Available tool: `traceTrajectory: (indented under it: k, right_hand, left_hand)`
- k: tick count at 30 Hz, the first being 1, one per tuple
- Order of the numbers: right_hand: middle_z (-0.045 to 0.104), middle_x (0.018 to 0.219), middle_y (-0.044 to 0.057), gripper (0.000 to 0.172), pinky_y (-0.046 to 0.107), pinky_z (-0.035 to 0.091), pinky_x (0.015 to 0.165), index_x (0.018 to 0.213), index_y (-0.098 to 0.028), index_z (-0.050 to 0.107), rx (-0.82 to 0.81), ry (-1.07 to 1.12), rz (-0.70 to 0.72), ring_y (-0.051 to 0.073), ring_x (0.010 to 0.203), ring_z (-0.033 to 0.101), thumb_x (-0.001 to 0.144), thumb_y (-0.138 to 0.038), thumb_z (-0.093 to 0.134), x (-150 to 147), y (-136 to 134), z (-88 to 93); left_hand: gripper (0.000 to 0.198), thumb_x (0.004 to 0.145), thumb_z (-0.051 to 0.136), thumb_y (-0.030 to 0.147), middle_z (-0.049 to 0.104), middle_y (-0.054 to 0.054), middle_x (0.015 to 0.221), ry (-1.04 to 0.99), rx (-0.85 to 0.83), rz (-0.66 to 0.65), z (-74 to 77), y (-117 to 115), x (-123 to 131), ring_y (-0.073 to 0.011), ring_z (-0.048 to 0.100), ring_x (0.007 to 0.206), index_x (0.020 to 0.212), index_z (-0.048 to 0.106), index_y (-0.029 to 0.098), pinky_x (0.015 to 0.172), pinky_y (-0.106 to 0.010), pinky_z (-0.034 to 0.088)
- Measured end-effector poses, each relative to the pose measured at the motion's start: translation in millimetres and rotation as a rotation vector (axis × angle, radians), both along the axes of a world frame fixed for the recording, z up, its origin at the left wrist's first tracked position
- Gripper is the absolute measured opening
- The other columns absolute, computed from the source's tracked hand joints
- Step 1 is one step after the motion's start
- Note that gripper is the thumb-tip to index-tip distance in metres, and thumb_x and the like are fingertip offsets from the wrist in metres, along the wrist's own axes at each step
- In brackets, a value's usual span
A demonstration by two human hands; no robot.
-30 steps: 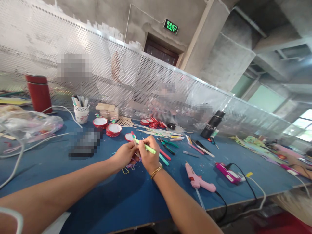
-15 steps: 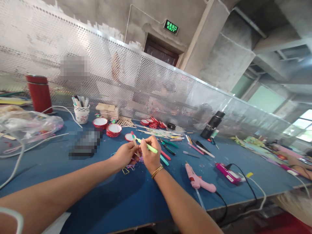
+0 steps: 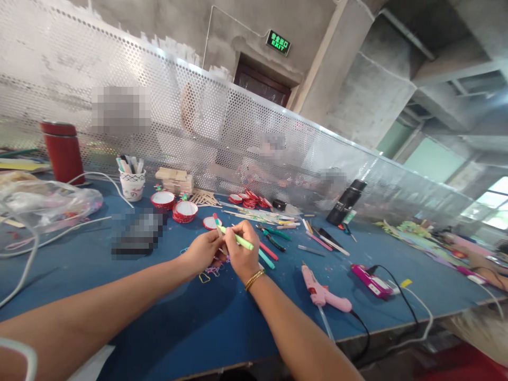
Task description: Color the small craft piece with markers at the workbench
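Between the fingers of my left hand [image 3: 204, 251] is a thin wooden stick [image 3: 215, 218] with a coloured upper end, red at the tip. My right hand [image 3: 243, 248] is closed round a light green marker [image 3: 244, 242], whose tip meets the stick near its coloured part. Below the hands lie small coloured heart-shaped clips [image 3: 204, 277], partly hidden by the fingers. A pink-red marker [image 3: 269, 251] and a turquoise marker [image 3: 266, 260] rest on the table just right of my right hand.
On the blue table [image 3: 178, 328] a pink glue gun [image 3: 323, 293] and a magenta device [image 3: 373, 282] with cables lie to the right. Pliers [image 3: 273, 241], red-rimmed round tins [image 3: 184, 211], a paper cup [image 3: 132, 185] of pens and a red flask [image 3: 63, 153] stand farther back.
The marker and my right hand have shifted slightly left, bringing the marker's tip against the stick. My left hand keeps its hold, almost still.
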State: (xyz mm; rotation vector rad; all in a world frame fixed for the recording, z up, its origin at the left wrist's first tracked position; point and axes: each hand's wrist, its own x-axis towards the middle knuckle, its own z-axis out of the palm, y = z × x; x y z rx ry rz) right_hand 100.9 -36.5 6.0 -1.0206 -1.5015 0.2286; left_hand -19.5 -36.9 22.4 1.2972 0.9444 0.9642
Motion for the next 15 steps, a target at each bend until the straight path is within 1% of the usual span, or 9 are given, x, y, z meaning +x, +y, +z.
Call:
traceTrajectory:
  k: [4, 8, 15]
  right_hand:
    - [0.056, 0.065, -0.002, 0.018, 0.025, 0.043, 0.061, 0.074, -0.021, 0.047, -0.016, 0.040, -0.004, 0.013, 0.061, 0.052, 0.086, -0.033, 0.052, 0.0, -0.6, 0.6]
    - [0.057, 0.067, -0.001, 0.017, 0.025, 0.043, 0.061, 0.073, -0.021, 0.048, -0.013, 0.007, 0.010, 0.014, 0.064, 0.053, 0.085, -0.032, 0.054, -0.6, -1.6, 0.8]
    - [0.056, 0.066, -0.002, 0.018, 0.025, 0.043, 0.060, 0.074, -0.021, 0.048, -0.007, 0.038, -0.008, 0.013, 0.061, 0.052, 0.086, -0.033, 0.052, -0.5, -0.8, 1.1]
  left_hand:
    - [0.037, 0.068, 0.067, 0.050, 0.059, 0.000, 0.065, 0.022, -0.010, 0.010, -0.1, 0.6, -0.3, -0.0109, 0.055, 0.051, 0.073, 0.053, 0.017, 0.044, -0.021, 0.041]
    - [0.040, 0.065, 0.069, 0.052, 0.058, 0.001, 0.065, 0.004, 0.002, -0.010, -0.1, 0.2, -0.3, -0.0105, 0.054, 0.050, 0.075, 0.054, 0.016, 0.044, -0.020, 0.041]
    - [0.037, 0.067, 0.069, 0.050, 0.058, 0.001, 0.065, 0.011, -0.021, 0.006, 0.9, -0.2, -0.2, -0.0105, 0.054, 0.050, 0.074, 0.053, 0.017, 0.044, -0.021, 0.041]
